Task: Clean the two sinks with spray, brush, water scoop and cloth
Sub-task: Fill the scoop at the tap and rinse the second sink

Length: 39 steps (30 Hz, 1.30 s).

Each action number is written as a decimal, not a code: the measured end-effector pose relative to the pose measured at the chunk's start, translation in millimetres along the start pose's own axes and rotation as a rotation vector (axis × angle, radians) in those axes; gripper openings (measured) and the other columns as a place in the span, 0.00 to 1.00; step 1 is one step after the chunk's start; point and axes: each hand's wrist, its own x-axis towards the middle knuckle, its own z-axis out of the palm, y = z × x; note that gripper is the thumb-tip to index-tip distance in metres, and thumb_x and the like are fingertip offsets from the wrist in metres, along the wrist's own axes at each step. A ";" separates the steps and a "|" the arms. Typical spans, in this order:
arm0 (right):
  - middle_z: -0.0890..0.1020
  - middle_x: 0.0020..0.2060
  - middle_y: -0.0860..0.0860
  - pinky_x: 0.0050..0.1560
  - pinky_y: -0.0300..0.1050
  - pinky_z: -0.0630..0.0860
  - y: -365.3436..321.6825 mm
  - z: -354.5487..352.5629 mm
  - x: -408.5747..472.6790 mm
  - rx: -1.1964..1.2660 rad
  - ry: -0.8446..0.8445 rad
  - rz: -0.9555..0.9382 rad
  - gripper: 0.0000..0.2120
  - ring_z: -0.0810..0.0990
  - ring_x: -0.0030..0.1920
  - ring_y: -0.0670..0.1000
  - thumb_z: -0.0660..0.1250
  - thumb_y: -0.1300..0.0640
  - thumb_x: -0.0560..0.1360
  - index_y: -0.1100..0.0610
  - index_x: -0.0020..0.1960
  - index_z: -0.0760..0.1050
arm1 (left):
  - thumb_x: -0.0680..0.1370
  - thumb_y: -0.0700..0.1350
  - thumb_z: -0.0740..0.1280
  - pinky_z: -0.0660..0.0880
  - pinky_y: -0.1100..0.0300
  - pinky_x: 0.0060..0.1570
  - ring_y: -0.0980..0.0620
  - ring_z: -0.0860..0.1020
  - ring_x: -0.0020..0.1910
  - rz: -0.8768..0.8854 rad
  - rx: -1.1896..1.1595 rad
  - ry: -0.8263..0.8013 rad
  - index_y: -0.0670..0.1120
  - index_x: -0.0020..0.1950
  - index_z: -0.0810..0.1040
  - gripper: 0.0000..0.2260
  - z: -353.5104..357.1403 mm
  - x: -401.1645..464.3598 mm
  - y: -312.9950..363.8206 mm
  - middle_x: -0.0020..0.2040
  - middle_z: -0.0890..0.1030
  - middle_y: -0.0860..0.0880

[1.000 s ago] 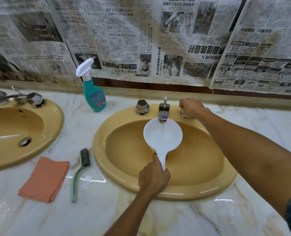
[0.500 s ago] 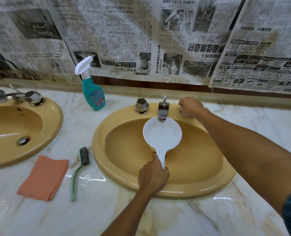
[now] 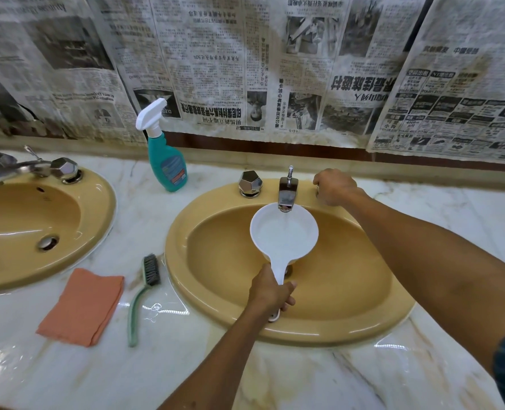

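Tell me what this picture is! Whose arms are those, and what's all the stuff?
Those arms belong to a person wearing a camera on their head, so you see what they see, looking down. The left hand holds a white scoop by its handle under the tap of the right sink. The right hand grips a tap knob. On the marble counter lie an orange cloth and a brush, and a spray bottle stands near the wall. Another sink sits on the left.

Two yellow sinks: right sink and left sink. A white scoop sits under the right tap. The blue spray bottle stands far between them; the green brush and orange cloth lie near.
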 end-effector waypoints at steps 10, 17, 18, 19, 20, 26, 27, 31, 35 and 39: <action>0.78 0.55 0.53 0.48 0.47 0.78 -1.2 -2.9 -5.5 0.013 -0.007 0.001 0.16 0.77 0.51 0.56 0.65 0.62 0.74 0.53 0.60 0.78 | 0.78 0.44 0.71 0.64 0.65 0.20 0.53 0.66 0.18 -0.092 -0.124 -0.003 0.41 0.53 0.77 0.08 -2.1 4.6 3.9 0.29 0.72 0.46; 0.77 0.56 0.54 0.52 0.50 0.79 -2.1 -8.1 -9.5 0.002 -0.017 -0.018 0.18 0.77 0.52 0.57 0.66 0.60 0.74 0.54 0.63 0.77 | 0.78 0.36 0.64 0.64 0.66 0.18 0.49 0.68 0.21 -0.065 -0.042 0.077 0.45 0.43 0.73 0.06 1.0 2.0 6.6 0.35 0.73 0.44; 0.77 0.56 0.54 0.52 0.50 0.79 -2.5 -8.2 -9.8 0.000 -0.018 -0.019 0.18 0.77 0.52 0.57 0.66 0.61 0.73 0.54 0.63 0.77 | 0.77 0.35 0.63 0.64 0.66 0.18 0.48 0.69 0.21 -0.061 -0.026 0.080 0.45 0.43 0.73 0.06 0.5 2.1 6.7 0.35 0.73 0.44; 0.77 0.57 0.54 0.52 0.50 0.79 -2.5 -8.3 -10.3 -0.002 -0.018 -0.020 0.18 0.77 0.52 0.57 0.66 0.61 0.73 0.55 0.63 0.77 | 0.77 0.34 0.61 0.64 0.66 0.18 0.48 0.69 0.21 -0.058 -0.014 0.080 0.44 0.43 0.73 0.06 0.3 2.1 6.8 0.35 0.73 0.44; 0.77 0.57 0.54 0.52 0.50 0.79 -2.7 -8.3 -10.7 -0.002 -0.019 -0.023 0.18 0.77 0.52 0.57 0.66 0.61 0.73 0.55 0.63 0.77 | 0.76 0.34 0.61 0.64 0.66 0.18 0.48 0.69 0.21 -0.055 -0.005 0.080 0.43 0.44 0.73 0.06 0.1 2.0 7.1 0.35 0.73 0.44; 0.77 0.55 0.53 0.49 0.48 0.79 -2.5 -7.8 -11.4 0.008 -0.020 -0.021 0.18 0.77 0.50 0.57 0.65 0.63 0.72 0.54 0.62 0.77 | 0.75 0.32 0.59 0.64 0.67 0.18 0.48 0.70 0.23 -0.055 0.028 0.052 0.44 0.44 0.72 0.08 -1.1 0.4 8.8 0.36 0.72 0.44; 0.77 0.55 0.53 0.48 0.48 0.79 -2.7 -7.7 -11.4 0.009 -0.019 -0.017 0.18 0.77 0.50 0.57 0.65 0.63 0.72 0.54 0.61 0.78 | 0.75 0.32 0.59 0.64 0.67 0.18 0.48 0.70 0.23 -0.058 0.029 0.049 0.45 0.43 0.72 0.09 -1.6 0.1 9.1 0.35 0.72 0.44; 0.77 0.55 0.53 0.50 0.49 0.80 -3.8 -8.3 -12.5 -0.001 -0.015 -0.014 0.18 0.77 0.50 0.56 0.66 0.61 0.73 0.54 0.62 0.77 | 0.75 0.32 0.59 0.64 0.66 0.20 0.47 0.70 0.23 -0.062 0.026 0.048 0.46 0.42 0.72 0.09 -2.1 -2.0 10.1 0.35 0.72 0.44; 0.77 0.55 0.53 0.51 0.50 0.80 -5.0 -8.8 -13.2 -0.002 -0.009 -0.011 0.18 0.77 0.51 0.57 0.66 0.61 0.73 0.54 0.63 0.77 | 0.75 0.32 0.58 0.65 0.65 0.19 0.47 0.70 0.22 -0.064 0.027 0.052 0.43 0.45 0.72 0.07 -1.4 -2.0 9.5 0.37 0.72 0.43; 0.76 0.56 0.53 0.51 0.49 0.79 -5.6 -9.3 -14.9 -0.001 -0.012 -0.008 0.18 0.77 0.51 0.57 0.66 0.61 0.73 0.54 0.63 0.77 | 0.74 0.32 0.58 0.66 0.65 0.20 0.48 0.70 0.21 -0.071 0.015 0.049 0.41 0.49 0.73 0.08 -1.3 -1.1 8.8 0.38 0.72 0.43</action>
